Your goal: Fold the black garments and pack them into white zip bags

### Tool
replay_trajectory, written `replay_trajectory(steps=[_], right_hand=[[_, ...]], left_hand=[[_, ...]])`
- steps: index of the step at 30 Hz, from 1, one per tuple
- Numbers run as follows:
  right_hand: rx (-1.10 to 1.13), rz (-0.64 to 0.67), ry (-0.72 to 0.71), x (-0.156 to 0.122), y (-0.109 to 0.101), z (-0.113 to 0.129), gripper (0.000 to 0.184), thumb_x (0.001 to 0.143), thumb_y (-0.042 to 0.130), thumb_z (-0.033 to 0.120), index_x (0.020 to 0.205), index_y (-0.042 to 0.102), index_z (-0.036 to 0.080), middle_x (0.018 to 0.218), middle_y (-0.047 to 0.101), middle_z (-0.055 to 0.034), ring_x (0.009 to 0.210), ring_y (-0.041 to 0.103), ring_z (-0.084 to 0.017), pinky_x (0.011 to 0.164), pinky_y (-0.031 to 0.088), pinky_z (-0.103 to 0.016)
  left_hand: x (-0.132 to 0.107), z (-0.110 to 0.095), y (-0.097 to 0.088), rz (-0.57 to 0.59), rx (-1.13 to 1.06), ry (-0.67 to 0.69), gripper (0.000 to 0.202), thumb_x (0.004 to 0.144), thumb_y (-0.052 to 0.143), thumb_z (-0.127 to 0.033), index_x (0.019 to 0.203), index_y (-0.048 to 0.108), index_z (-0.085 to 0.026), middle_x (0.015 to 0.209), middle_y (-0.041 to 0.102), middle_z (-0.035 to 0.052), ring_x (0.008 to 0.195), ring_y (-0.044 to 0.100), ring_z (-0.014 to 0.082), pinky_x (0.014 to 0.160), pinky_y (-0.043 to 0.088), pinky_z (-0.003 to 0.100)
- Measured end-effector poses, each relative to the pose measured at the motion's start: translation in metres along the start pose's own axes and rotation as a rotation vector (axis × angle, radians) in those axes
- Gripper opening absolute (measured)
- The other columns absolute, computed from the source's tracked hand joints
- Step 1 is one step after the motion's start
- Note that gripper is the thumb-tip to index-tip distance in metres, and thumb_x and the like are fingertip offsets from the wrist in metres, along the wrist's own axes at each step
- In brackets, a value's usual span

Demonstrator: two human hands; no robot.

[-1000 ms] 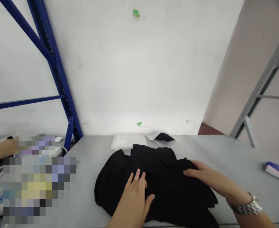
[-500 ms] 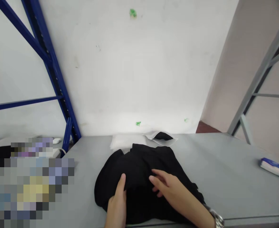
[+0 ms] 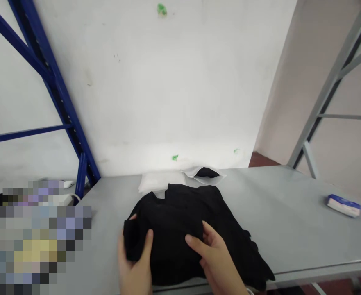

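Observation:
A black garment, partly folded over itself, lies at the front of the grey table; its exact kind cannot be made out. My left hand is wrapped round a bunched fold at its left side, thumb on top and fingers behind the cloth. On the right, my right hand pinches the fabric between thumb and fingers, with the fingertips partly hidden by the cloth. Behind the garment sit a stack of white plastic bags and a white pouch whose mouth gapes over black material.
The grey table runs up to a white wall. Toward its right side is a blue and white tissue pack. A blue metal frame rises at left, near blurred-out items, and a grey frame stands at right.
My left hand has shifted left and closed round the garment's left fold. My right hand has closed on the cloth, which is now drawn into a narrower fold. The view has turned slightly right.

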State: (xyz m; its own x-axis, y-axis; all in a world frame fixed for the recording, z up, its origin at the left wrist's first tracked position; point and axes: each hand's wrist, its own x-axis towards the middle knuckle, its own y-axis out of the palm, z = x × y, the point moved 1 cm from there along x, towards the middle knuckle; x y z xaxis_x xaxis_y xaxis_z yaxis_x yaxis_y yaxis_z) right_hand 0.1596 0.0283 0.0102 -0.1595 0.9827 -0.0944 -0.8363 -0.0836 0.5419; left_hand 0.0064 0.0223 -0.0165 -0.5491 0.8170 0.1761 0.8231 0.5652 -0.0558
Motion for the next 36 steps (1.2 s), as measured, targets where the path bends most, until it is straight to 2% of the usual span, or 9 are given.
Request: replay_trajectory(steps=[5, 7, 11, 17, 20, 23, 28, 32, 36], right_hand=[[0.082, -0.058, -0.026, 0.002, 0.0, -0.007, 0.04, 0.066, 0.078, 0.029, 0.102, 0.063, 0.022, 0.107, 0.07, -0.0053, 0.109, 0.059, -0.027, 0.101, 0.039, -0.041], [0.102, -0.018, -0.053, 0.001, 0.0, -0.01, 0.042, 0.067, 0.078, 0.028, 0.106, 0.063, 0.024, 0.109, 0.069, -0.0045, 0.11, 0.059, -0.026, 0.101, 0.039, -0.041], [0.094, 0.205, -0.065, -0.002, 0.0, -0.012, 0.044, 0.064, 0.079, 0.026, 0.105, 0.065, 0.022, 0.101, 0.071, -0.0047, 0.102, 0.062, -0.026, 0.095, 0.043, -0.04], [-0.056, 0.078, -0.134, 0.0, -0.007, -0.015, 0.066, 0.053, 0.085, 0.023, 0.113, 0.058, 0.028, 0.105, 0.067, -0.0028, 0.102, 0.06, -0.025, 0.088, 0.046, -0.036], [-0.058, 0.059, -0.089, -0.003, -0.008, -0.018, 0.071, 0.043, 0.088, 0.026, 0.108, 0.063, 0.024, 0.103, 0.069, -0.0049, 0.104, 0.06, -0.029, 0.091, 0.045, -0.04], [0.056, 0.046, 0.03, -0.007, -0.01, -0.019, 0.048, 0.049, 0.086, 0.035, 0.091, 0.069, 0.02, 0.087, 0.073, -0.0049, 0.095, 0.065, -0.029, 0.09, 0.046, -0.042], [0.176, -0.224, 0.106, -0.002, -0.023, -0.019, 0.043, 0.069, 0.072, 0.047, 0.105, 0.064, 0.024, 0.103, 0.071, -0.0057, 0.102, 0.064, -0.029, 0.084, 0.053, -0.041], [0.171, -0.277, 0.177, 0.003, -0.028, -0.019, 0.056, 0.073, 0.066, 0.052, 0.119, 0.055, 0.022, 0.111, 0.069, -0.0088, 0.105, 0.063, -0.031, 0.079, 0.055, -0.041], [0.216, -0.32, 0.206, 0.007, -0.031, -0.024, 0.061, 0.069, 0.069, 0.051, 0.12, 0.053, 0.021, 0.113, 0.068, -0.0104, 0.107, 0.061, -0.032, 0.08, 0.055, -0.042]], left_hand=[[0.003, -0.026, -0.008, -0.278, 0.233, 0.351, 0.066, 0.08, 0.058, -0.04, 0.138, 0.031, -0.021, 0.143, 0.039, 0.0139, 0.131, 0.04, 0.0281, 0.108, 0.035, 0.047], [-0.009, -0.029, -0.007, -0.16, 0.332, 0.379, 0.053, 0.084, 0.052, -0.04, 0.132, 0.042, -0.023, 0.143, 0.04, 0.0101, 0.133, 0.037, 0.0276, 0.111, 0.029, 0.047], [-0.031, -0.027, 0.002, 0.275, 0.078, 0.049, 0.052, 0.077, 0.059, -0.048, 0.122, 0.056, -0.023, 0.127, 0.06, 0.0072, 0.121, 0.052, 0.0289, 0.101, 0.044, 0.043], [-0.023, -0.027, 0.003, 0.31, -0.279, -0.282, 0.067, 0.049, 0.082, -0.046, 0.106, 0.063, -0.017, 0.092, 0.073, 0.0075, 0.093, 0.067, 0.0286, 0.08, 0.055, 0.034], [-0.022, -0.033, 0.001, 0.499, -0.26, -0.26, 0.055, 0.055, 0.078, -0.048, 0.1, 0.067, -0.019, 0.085, 0.073, 0.0051, 0.085, 0.068, 0.0261, 0.076, 0.055, 0.033], [-0.014, -0.044, 0.003, 0.632, 0.008, -0.005, 0.04, 0.069, 0.067, -0.049, 0.096, 0.069, -0.02, 0.089, 0.072, 0.0056, 0.088, 0.065, 0.0249, 0.081, 0.052, 0.033], [0.058, -0.052, 0.025, 0.612, 0.996, 0.548, 0.035, 0.092, 0.037, -0.034, 0.099, 0.068, -0.019, 0.1, 0.066, 0.0109, 0.1, 0.058, 0.028, 0.092, 0.042, 0.045], [0.137, -0.04, 0.052, 0.679, 1.077, 0.603, 0.022, 0.09, 0.047, -0.022, 0.101, 0.066, -0.017, 0.111, 0.063, 0.0128, 0.108, 0.055, 0.0259, 0.095, 0.041, 0.045], [0.175, -0.024, 0.07, 0.761, 1.066, 0.66, 0.028, 0.089, 0.055, -0.032, 0.113, 0.057, -0.019, 0.122, 0.057, 0.0076, 0.107, 0.056, 0.021, 0.091, 0.046, 0.045]])
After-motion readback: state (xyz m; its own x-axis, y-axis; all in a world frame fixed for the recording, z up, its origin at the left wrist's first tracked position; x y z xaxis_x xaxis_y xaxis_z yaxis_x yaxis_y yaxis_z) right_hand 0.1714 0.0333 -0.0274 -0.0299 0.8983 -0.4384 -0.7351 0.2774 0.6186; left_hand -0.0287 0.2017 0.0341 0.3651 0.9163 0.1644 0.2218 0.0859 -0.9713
